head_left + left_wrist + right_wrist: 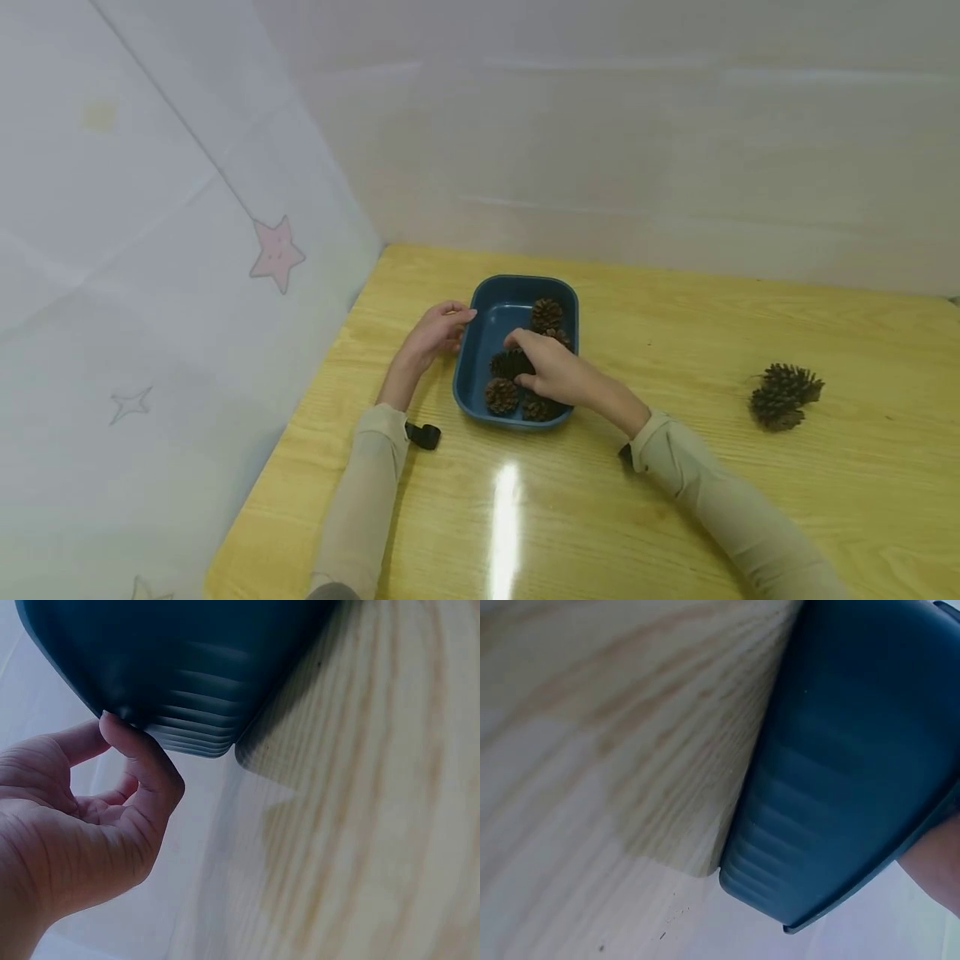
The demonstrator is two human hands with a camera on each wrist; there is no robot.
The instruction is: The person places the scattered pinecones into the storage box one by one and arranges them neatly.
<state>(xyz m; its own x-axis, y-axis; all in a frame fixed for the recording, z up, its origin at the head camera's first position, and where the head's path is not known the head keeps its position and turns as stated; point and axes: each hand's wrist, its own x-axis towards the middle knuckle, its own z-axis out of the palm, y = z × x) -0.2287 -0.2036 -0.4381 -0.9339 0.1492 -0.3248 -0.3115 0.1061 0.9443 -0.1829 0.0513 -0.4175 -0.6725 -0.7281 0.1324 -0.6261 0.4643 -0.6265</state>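
A dark blue plastic tub [480, 400] stands on the table with several brown pine cones in it, among them one [501, 396] near its front and one [547, 314] at the back right. Reaching over the tub's right side, my right hand [551, 367] grips a darker pine cone [510, 364] inside it. My left hand [435, 333] holds the left rim with its fingertips; the left wrist view shows thumb and finger at the tub's edge [67, 682]. In the right wrist view the tub's wall [832, 772] hides most of my right hand [939, 862].
To the right on the yellow wood-grain table [675, 350] lie dark pine cones [783, 396] close together. Pale sheeting [637, 167] closes off the back, and a sheet with a pink star [277, 254] covers the left side.
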